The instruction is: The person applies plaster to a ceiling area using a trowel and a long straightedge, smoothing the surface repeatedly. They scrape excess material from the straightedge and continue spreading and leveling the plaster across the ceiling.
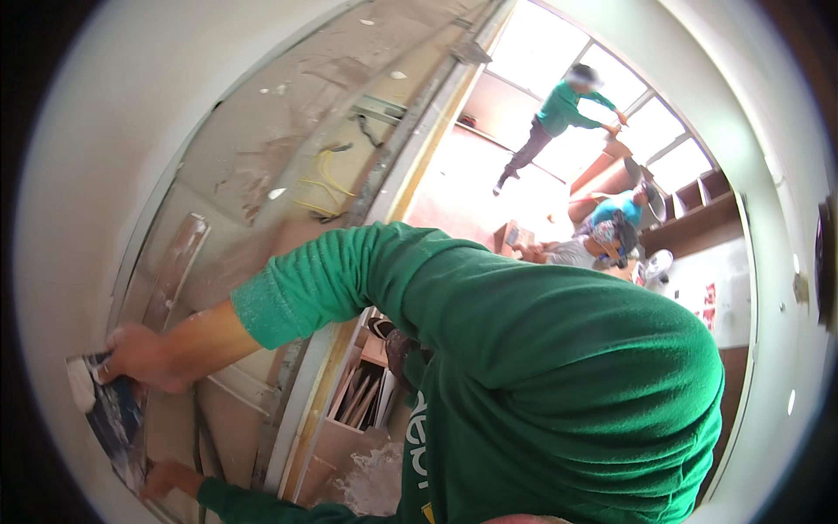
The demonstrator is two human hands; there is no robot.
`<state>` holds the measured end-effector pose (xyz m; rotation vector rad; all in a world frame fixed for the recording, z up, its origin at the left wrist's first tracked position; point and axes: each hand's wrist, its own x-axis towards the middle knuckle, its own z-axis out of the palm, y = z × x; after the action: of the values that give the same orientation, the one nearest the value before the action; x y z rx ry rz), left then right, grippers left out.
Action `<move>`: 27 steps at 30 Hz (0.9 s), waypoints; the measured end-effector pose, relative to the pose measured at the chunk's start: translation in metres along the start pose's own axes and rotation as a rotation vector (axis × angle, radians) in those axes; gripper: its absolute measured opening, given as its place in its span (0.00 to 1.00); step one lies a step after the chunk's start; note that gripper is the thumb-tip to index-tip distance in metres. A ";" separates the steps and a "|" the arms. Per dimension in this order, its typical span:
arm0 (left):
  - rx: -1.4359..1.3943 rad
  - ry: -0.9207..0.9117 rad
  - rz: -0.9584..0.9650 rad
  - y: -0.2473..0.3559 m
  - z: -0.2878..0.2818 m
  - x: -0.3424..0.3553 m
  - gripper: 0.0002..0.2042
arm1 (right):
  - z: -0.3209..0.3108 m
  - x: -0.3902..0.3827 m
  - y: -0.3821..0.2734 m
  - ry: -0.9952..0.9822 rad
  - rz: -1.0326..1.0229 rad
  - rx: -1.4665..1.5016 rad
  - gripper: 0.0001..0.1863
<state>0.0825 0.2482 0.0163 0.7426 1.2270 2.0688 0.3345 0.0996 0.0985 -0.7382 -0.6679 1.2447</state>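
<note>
My right hand [144, 356] has a closed grip on the upper end of a dark blue plate [118, 412], fingers bent around its edge, some motion blur. Left hand [172, 479] is at the lower end, fingers curled in against it; can't tell how tight that grip is. Plate is at far left, tilted, close by the pale wall [54, 288]; contact unclear. White smear [81, 384] by the top end, looks like putty. One hand per end probably keeps the plate steady and level along its length; the right arm reaches across my body, likely because the plate sits off to my left. Loose yellow wires [327, 179] lie on the dusty surface, apart from both hands. Writing: pale lettering on my green sweatshirt [559, 349], cut by folds; red marks [709, 301] on a far white panel, too blurred. No readable label on the plate.
</note>
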 end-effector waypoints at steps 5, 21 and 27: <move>0.238 -0.089 0.222 -0.039 -0.011 0.037 0.30 | 0.026 0.049 0.001 0.027 -0.135 0.030 0.08; -0.015 0.231 0.154 -0.003 0.013 -0.024 0.33 | 0.097 0.102 -0.020 -0.127 0.040 0.344 0.11; 0.079 0.221 0.096 0.009 0.015 -0.026 0.33 | 0.122 0.085 -0.048 -0.168 -0.598 0.052 0.14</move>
<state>0.1087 0.2343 0.0266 0.6309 1.4255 2.2391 0.2829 0.1910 0.2141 -0.3482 -0.9100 0.7705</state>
